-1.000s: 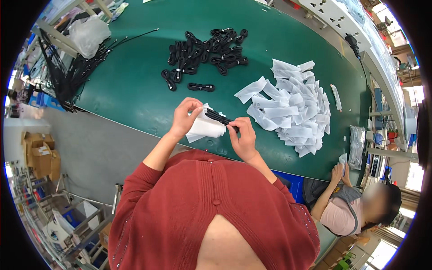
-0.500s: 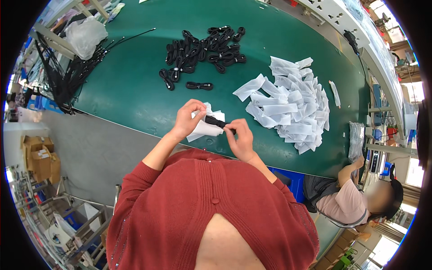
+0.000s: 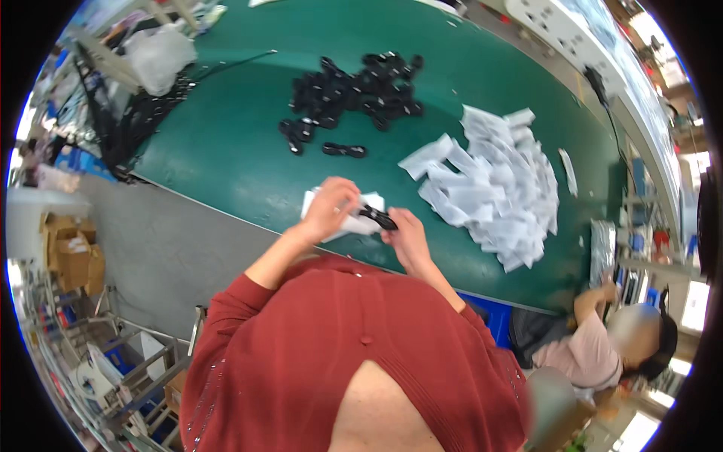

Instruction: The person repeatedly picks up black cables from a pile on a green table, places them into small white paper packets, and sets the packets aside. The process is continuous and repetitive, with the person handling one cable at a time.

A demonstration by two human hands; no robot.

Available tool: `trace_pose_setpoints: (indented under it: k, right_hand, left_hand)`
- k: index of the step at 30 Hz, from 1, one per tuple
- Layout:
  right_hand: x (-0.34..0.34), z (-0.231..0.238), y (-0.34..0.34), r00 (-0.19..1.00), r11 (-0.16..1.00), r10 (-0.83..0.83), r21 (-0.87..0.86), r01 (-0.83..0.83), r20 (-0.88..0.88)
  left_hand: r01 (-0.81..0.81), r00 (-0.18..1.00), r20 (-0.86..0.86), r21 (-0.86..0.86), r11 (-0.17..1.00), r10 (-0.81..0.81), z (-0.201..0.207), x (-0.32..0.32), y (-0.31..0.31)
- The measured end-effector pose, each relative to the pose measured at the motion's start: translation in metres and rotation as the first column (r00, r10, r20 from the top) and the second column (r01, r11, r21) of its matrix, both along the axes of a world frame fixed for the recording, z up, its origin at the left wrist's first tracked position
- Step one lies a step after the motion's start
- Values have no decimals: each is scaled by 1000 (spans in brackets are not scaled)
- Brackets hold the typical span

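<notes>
Fingers of the left hand (image 3: pixel 333 207) curl over a white bag (image 3: pixel 354 218), pinching its upper edge, while those of the right hand (image 3: pixel 405 235) close on a small black part (image 3: pixel 379 218) whose end sits at the bag's mouth; both hands meet just above the near edge of the table (image 3: pixel 226 158), in front of the person's chest. That green table is the biggest thing in view, curving across the upper half of the picture. Below it the person's red sweater (image 3: pixel 354 361) fills the lower middle, with both forearms coming up from it. On the table's right lies a broad heap of white bags (image 3: pixel 497 188), loosely overlapping, near the right hand but not touching it. Toward the far middle sits a pile of black parts (image 3: pixel 354 94), with a few strays just in front of it, one lone piece (image 3: pixel 345 150) lying between the pile and the hands. At the far left corner a clear plastic sack (image 3: pixel 158 53) rests beside a bundle of black cables (image 3: pixel 128 124) that hangs over the table's left edge. At the lower right another person (image 3: pixel 595 350) in a pink top sits by the table's end. Cardboard boxes (image 3: pixel 71 252) stand on the floor at left.
</notes>
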State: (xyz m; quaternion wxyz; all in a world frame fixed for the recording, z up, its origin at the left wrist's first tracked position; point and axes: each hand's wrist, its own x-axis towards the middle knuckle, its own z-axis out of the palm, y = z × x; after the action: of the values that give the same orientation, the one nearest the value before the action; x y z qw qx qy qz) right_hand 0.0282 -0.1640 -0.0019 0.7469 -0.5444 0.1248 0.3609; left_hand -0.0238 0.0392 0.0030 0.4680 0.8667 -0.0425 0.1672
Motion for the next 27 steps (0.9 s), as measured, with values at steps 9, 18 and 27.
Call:
trace_pose_setpoints:
  k: [9, 18, 27]
  right_hand:
    - [-8, -8, 14, 819, 976, 210, -73, -203, 534]
    - [19, 31, 26, 156, 939, 340, -326, -107, 927]
    - [41, 46, 20, -246, 876, 423, -463, -136, 872]
  left_hand:
    - [23, 1000, 6, -228, 973, -22, -12, 6, -11]
    - [-55, 997, -81, -676, 735, 0, -10, 22, -1]
    - [-121, 928, -279, -852, 510, -247, -13, 19, -1]
